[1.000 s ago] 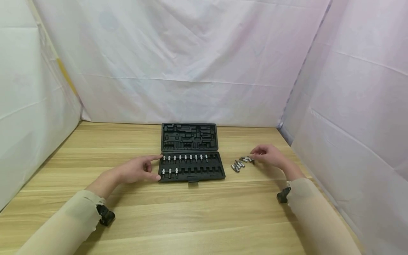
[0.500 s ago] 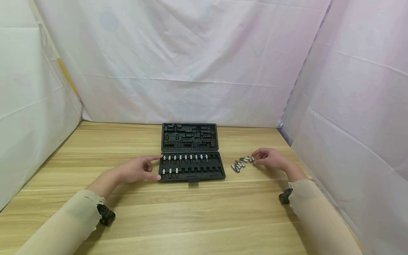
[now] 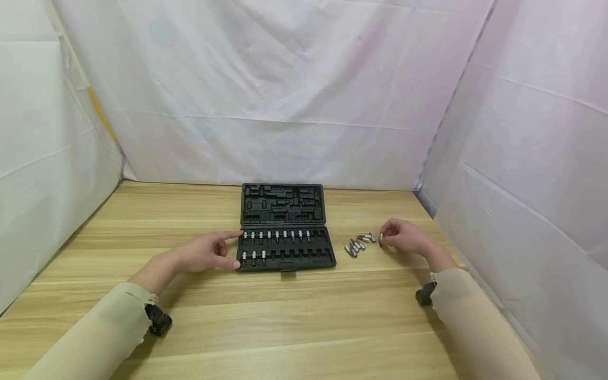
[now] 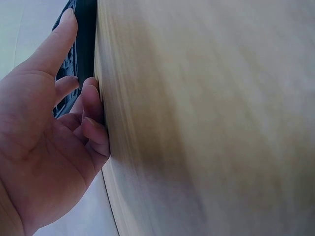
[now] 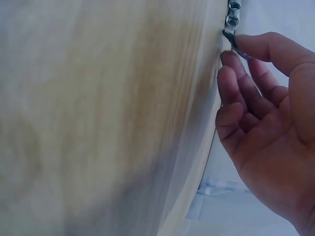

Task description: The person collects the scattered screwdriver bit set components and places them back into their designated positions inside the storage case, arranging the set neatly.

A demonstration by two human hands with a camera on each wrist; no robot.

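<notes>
An open black plastic case [image 3: 311, 264] lies on the table in the head view. Its tray holds a long back row of silver bit sockets [image 3: 277, 236], plus three at the left of the front row. My left hand [image 3: 204, 254] rests at the case's left side, index finger at the far corner and thumb at the near one; the other fingers curl loosely. To the right, my right hand [image 3: 404, 236] pinches one bit socket [image 3: 381, 239] between thumb and fingers, held roughly upright. Its dark end shows in the right wrist view, the rest partly hidden.
Several loose bit sockets [image 3: 354, 249] lie in a small pile between the case and my right hand. The case lid [image 3: 283, 198] leans back behind the tray. White cloth [image 3: 280, 95] hangs around the wooden table [image 3: 285, 327].
My right hand has drawn slightly right and lifted one bit socket from the pile's right end, turning it upright. The left hand and case have stayed still.
</notes>
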